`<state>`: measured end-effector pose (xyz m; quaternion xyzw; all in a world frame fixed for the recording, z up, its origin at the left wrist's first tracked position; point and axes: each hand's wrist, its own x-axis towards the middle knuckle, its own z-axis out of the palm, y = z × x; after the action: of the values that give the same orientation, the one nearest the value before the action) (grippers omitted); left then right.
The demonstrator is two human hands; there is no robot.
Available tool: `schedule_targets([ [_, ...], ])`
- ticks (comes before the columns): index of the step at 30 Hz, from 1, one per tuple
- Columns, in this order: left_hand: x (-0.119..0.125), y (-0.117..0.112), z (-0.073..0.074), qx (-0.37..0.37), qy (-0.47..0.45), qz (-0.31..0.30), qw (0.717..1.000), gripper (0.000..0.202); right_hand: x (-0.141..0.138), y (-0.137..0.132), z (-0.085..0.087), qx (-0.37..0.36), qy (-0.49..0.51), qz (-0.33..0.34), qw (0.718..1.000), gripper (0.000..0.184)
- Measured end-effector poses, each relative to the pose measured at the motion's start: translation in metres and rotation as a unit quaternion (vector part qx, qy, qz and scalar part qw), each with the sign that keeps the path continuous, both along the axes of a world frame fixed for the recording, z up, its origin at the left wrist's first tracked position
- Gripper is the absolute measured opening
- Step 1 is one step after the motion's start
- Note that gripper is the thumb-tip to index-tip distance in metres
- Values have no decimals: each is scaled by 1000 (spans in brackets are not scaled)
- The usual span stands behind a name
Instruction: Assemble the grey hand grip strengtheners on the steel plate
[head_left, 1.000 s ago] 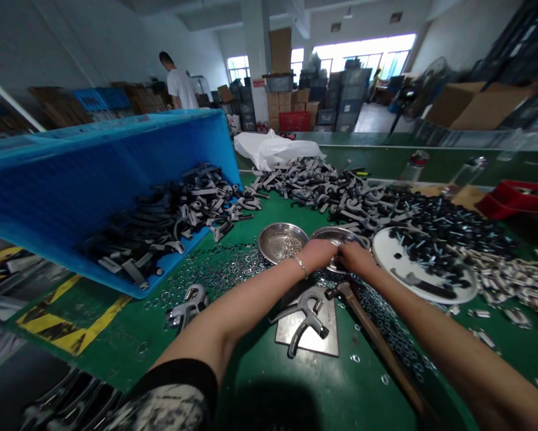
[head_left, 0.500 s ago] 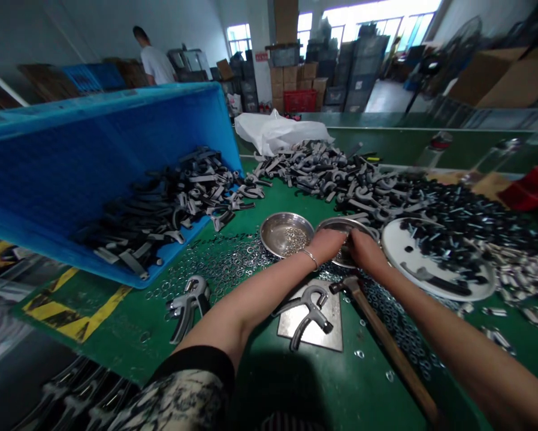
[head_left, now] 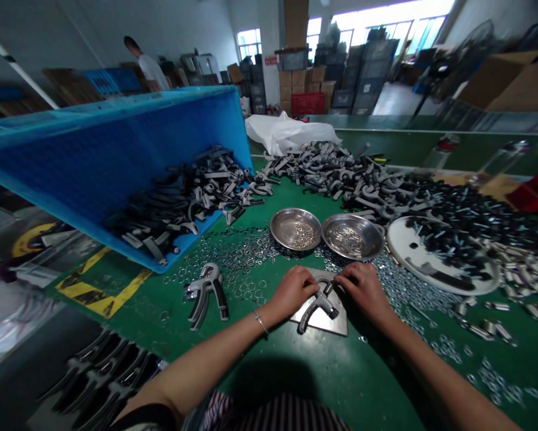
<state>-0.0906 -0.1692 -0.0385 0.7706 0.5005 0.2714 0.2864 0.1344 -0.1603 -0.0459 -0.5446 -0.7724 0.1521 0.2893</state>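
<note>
One hand gripper [head_left: 323,304] flat on a metal plate [head_left: 338,328], between left hand [head_left: 296,291] and right hand [head_left: 363,288]. Left: at the upper left edge of the hand gripper, fingers curled, thumb and fingertips drawn close together. Right: at the upper right edge, bent much the same, barely any gap at the fingertips. Cannot tell at this size whether pinching a small part or only touching the hand gripper.

Just behind the plate, side by side: a steel bowl [head_left: 282,227] of small bright rings and another steel bowl [head_left: 373,235] of slim metal pins. To the right, a white dish [head_left: 397,237] partly under black-headed screws [head_left: 451,248], near loose metal sleeves [head_left: 530,273]. To the left, well apart on the green tabletop [head_left: 341,366], a second hand gripper [head_left: 211,272]; beyond, a blue crate [head_left: 116,149] with gray-and-black handles [head_left: 201,191] inside.
</note>
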Motion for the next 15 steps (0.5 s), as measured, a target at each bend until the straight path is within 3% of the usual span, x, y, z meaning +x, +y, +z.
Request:
schedule_targets([
  [10, 5, -5, 0, 29, 37, 26, 999, 10, -9, -9, -1, 48, -96, 11, 994, 25],
  [15, 9, -7, 2, 105, 149, -14, 983, 17, -16, -9, -3, 54, -146, 48, 987, 26],
])
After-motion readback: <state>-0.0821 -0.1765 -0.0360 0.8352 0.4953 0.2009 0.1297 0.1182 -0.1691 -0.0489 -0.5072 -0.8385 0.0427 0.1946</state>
